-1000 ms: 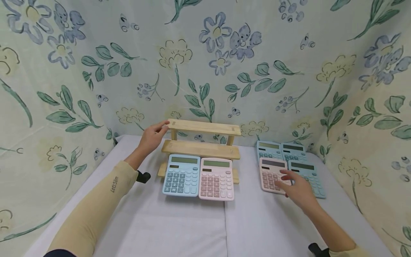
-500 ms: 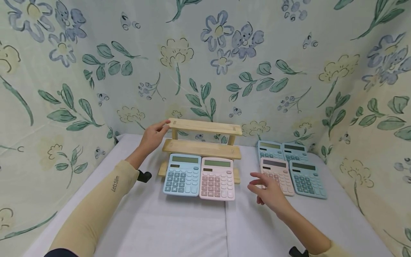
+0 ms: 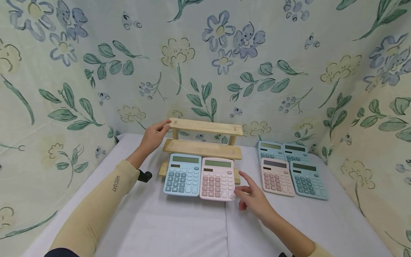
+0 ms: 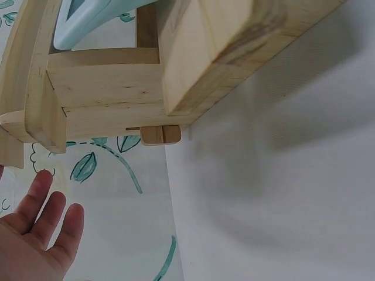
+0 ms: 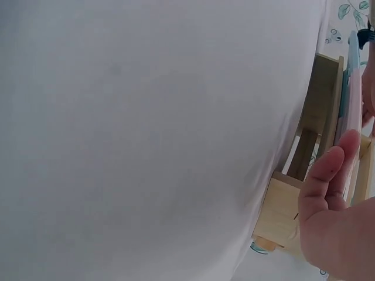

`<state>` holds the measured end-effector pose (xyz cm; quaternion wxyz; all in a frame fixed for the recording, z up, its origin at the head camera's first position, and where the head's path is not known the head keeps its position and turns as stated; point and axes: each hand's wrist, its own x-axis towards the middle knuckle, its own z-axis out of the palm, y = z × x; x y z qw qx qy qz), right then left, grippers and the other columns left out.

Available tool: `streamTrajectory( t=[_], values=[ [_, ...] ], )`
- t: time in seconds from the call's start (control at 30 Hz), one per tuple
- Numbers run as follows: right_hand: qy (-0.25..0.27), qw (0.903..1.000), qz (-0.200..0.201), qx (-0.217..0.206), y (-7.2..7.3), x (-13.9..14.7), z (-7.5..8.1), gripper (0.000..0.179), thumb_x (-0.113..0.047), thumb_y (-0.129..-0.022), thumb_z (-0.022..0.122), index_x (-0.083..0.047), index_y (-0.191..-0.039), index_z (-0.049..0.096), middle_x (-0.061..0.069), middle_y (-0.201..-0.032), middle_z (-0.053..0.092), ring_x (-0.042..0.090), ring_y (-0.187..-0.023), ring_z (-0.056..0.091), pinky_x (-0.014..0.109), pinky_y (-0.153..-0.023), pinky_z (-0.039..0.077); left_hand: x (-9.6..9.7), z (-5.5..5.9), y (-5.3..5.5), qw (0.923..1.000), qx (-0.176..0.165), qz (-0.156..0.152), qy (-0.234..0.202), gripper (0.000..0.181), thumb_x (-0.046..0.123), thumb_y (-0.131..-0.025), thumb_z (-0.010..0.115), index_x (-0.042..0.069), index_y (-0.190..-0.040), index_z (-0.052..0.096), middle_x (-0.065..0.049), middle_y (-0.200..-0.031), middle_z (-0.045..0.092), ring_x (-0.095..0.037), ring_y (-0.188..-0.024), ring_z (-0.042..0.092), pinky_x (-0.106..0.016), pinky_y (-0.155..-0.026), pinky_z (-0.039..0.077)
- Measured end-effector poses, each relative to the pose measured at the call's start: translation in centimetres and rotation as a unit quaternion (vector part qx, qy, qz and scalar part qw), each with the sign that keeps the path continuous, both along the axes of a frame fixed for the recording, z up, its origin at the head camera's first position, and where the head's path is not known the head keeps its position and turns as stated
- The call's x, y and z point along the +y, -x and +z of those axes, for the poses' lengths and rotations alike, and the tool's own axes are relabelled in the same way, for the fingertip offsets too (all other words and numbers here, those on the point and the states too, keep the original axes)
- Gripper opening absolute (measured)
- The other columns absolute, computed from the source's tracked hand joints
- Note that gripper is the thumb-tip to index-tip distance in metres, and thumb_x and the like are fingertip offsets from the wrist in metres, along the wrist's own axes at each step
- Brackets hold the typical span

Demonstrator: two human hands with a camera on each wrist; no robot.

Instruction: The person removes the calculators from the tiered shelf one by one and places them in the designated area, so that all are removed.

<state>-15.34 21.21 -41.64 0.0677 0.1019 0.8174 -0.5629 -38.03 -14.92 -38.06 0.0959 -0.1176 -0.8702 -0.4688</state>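
A light wooden tiered rack [image 3: 205, 126] stands on the table. Leaning on its lowest tier, side by side, are a blue calculator [image 3: 182, 175] and a pink calculator [image 3: 217, 180]. My left hand [image 3: 153, 137] rests its fingertips at the left end of the top tier; in the left wrist view three of its fingers [image 4: 65, 234] extend loosely beside the wood. At the right edge of the pink calculator is my right hand [image 3: 255, 200], thumb side by the lower keys, forefinger stretched out toward the rack's lowest tier. In the right wrist view its fingertips lie against that edge.
To the right, another pink calculator [image 3: 277, 177] lies beside a teal-blue calculator [image 3: 309, 180], with two more blue calculators [image 3: 270, 150] behind them. A white cloth [image 3: 192, 226] covers the table. Floral fabric [image 3: 205, 64] hangs behind and at both sides.
My right hand has moved left from over the loose pink calculator to the edge of the pink one on the rack. My left hand stays at the top tier.
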Motion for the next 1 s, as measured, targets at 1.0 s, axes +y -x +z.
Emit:
streamTrajectory(
  t=[1.0],
  values=[
    [0.150, 0.9869, 0.057, -0.022, 0.0, 0.2, -0.6, 0.075, -0.013, -0.094, 0.070, -0.034, -0.156, 0.034, 0.013, -0.114, 0.060, 0.023, -0.086, 0.059, 0.027, -0.075, 0.053, -0.1, -0.2, 0.0, 1.0000, -0.005, -0.001, 0.002, 0.051, 0.058, -0.102, 0.046, 0.037, -0.148, 0.050, -0.007, -0.142, 0.057, -0.027, -0.121, 0.054, -0.052, -0.098, 0.047]
  ],
)
